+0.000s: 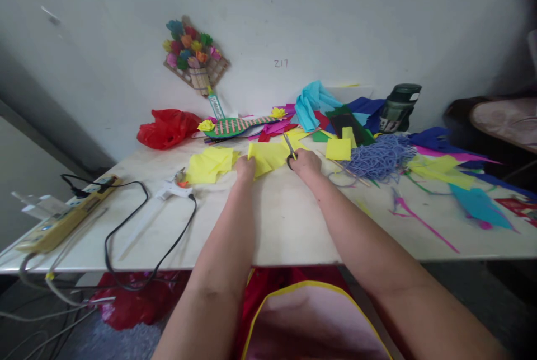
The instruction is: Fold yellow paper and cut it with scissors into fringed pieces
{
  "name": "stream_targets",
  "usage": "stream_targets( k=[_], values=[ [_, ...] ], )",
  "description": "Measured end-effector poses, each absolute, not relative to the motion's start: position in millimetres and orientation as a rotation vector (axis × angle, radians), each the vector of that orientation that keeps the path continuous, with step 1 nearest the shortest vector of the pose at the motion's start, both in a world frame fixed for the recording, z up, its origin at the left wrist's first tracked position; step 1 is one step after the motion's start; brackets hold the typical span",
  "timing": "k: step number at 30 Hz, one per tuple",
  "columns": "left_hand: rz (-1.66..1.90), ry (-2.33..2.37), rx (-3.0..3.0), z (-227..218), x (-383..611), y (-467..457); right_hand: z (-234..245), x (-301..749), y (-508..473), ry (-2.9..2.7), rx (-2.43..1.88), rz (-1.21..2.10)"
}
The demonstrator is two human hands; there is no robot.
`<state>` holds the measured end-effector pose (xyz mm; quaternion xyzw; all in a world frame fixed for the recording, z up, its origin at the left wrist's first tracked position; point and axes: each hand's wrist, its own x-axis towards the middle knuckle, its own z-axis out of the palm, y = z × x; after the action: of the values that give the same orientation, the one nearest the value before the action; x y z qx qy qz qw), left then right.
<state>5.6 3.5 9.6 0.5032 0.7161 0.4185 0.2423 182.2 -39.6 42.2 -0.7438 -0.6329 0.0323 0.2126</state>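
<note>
My left hand [245, 168] is closed on a sheet of yellow crepe paper [267, 156], pinching its left end. My right hand [306, 164] grips a pair of scissors [289, 144] by the dark handles, blades pointing away from me beside the sheet's right end. Whether the blades touch the paper is hard to tell. Left of my left hand lies another piece of yellow paper [210, 165]. A small yellow square [338, 149] rests to the right of my right hand, next to a tangle of purple-blue yarn [380, 157].
A glue gun [170, 191] with a black cord and a power strip [67, 214] occupy the left side. Behind are a red plastic bag [168, 129], a lute-shaped craft [243, 126], coloured paper [312, 105] and a dark green bottle [400, 108]. Paper scraps [480, 206] lie at right.
</note>
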Motion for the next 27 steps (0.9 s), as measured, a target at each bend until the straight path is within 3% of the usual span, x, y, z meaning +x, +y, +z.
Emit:
stream_targets(
  k=[5, 18, 22, 27],
  values=[
    [1.135, 1.951, 1.375, 12.9, 5.8, 1.9, 43.2, 185.6, -37.8, -1.861, -2.125, -0.022],
    [1.113, 1.933, 1.319, 12.4, 7.3, 1.5, 42.2, 191.4, -34.8, -1.947, -2.153, 0.070],
    [1.085, 1.902, 1.283, 11.8, 6.8, 2.3, 49.1, 181.1, -47.3, -1.970, -1.905, -0.135],
    [1.008, 1.958, 1.317, 10.2, 2.1, 6.0, 44.5, 156.2, -57.2, -2.221, -1.356, -0.058]
  ],
)
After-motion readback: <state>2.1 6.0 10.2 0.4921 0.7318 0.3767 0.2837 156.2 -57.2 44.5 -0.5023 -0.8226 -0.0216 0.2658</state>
